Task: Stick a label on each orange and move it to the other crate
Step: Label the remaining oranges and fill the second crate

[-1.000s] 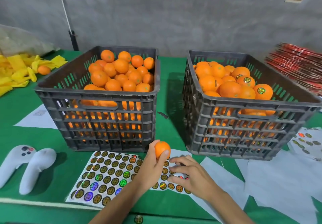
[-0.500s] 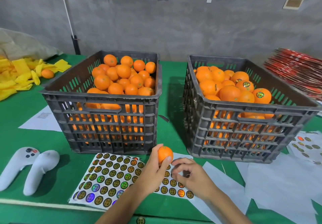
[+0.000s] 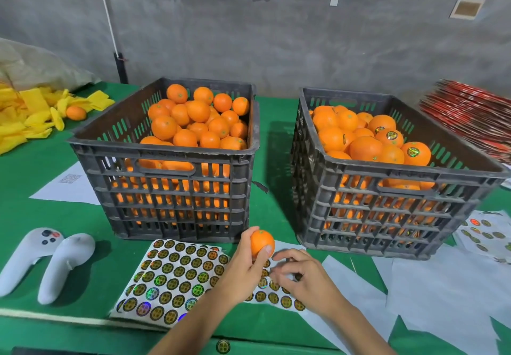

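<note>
left hand [image 3: 243,269] gripping orange [image 3: 262,242], near sticker sheet [image 3: 177,280] edge

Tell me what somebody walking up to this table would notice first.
Two dark slatted plastic crates heaped with oranges dominate the green table: the left crate holds bare fruit, while several in the right crate carry round labels. In front, the left hand grips a single orange above the sheet of shiny round stickers, where the right hand has its fingers curled.
</note>
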`<state>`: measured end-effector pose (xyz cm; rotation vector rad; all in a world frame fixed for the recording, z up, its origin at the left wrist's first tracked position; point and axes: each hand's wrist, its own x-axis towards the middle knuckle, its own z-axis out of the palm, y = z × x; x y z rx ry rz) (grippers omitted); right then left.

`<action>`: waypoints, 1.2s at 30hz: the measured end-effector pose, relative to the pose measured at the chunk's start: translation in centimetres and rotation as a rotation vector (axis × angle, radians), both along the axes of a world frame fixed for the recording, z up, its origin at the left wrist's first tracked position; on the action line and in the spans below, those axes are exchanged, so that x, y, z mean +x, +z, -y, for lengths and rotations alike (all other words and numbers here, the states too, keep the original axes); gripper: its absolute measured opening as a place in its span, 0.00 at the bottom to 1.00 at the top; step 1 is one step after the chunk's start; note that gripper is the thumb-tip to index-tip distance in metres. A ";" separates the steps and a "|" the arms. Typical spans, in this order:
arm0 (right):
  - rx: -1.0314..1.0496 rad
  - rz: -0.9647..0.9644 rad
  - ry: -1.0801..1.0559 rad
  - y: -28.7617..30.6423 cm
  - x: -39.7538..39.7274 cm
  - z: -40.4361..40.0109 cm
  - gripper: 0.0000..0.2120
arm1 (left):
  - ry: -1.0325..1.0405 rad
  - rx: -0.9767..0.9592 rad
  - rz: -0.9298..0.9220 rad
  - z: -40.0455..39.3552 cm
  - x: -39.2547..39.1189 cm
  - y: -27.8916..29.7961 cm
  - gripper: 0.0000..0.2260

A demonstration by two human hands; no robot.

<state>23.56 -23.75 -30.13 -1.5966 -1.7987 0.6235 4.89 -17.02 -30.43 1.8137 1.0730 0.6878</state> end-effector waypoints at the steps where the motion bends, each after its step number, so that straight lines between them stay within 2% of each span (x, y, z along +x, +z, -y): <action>1: -0.005 -0.032 -0.012 0.1 -0.1 0.0 0.04 | -0.004 -0.010 0.003 0.0 0.0 0.0 0.23; 5: 0.009 -0.075 -0.067 0.7 -0.3 0.2 0.07 | 0.008 -0.032 0.031 0.0 -0.1 0.1 0.22; 8: 0.021 -0.202 -0.248 2.1 -0.7 0.3 0.09 | 0.057 -0.072 0.111 0.2 0.2 0.9 0.22; 12: 0.311 -0.341 -0.482 5.9 -1.7 -0.4 0.08 | 0.117 -0.094 0.301 0.5 1.7 4.0 0.22; 16: 0.532 -0.252 -0.489 10.5 -2.9 -1.3 0.07 | 0.096 -0.120 0.546 0.5 4.0 8.8 0.27; 20: 0.655 -0.095 -0.499 14.4 -3.3 -1.6 0.11 | 0.104 -0.115 0.675 0.1 5.8 13.6 0.21; 22: 0.625 0.070 -0.447 16.0 -3.1 -1.5 0.18 | 0.119 -0.099 0.645 -0.6 6.5 15.6 0.17; 24: 0.510 0.190 -0.385 17.4 -2.5 -1.6 0.28 | 0.088 -0.084 0.587 -1.4 6.8 17.6 0.20; 26: 0.427 0.194 -0.384 19.0 -1.7 -1.9 0.38 | 0.006 -0.056 0.527 -1.8 7.0 19.7 0.27; 27: 0.432 0.165 -0.412 20.0 -1.2 -2.1 0.40 | -0.037 -0.017 0.498 -2.1 7.0 20.6 0.29; 31: 0.566 0.077 -0.485 23.8 1.1 -3.1 0.29 | -0.184 0.049 0.458 -3.9 6.8 23.7 0.38; 34: 0.593 0.168 -0.573 25.4 3.7 -4.1 0.27 | -0.217 0.194 0.329 -6.2 5.4 25.8 0.28; 36: 0.571 0.207 -0.682 26.2 6.1 -5.3 0.31 | -0.087 0.320 0.239 -8.8 4.0 26.7 0.22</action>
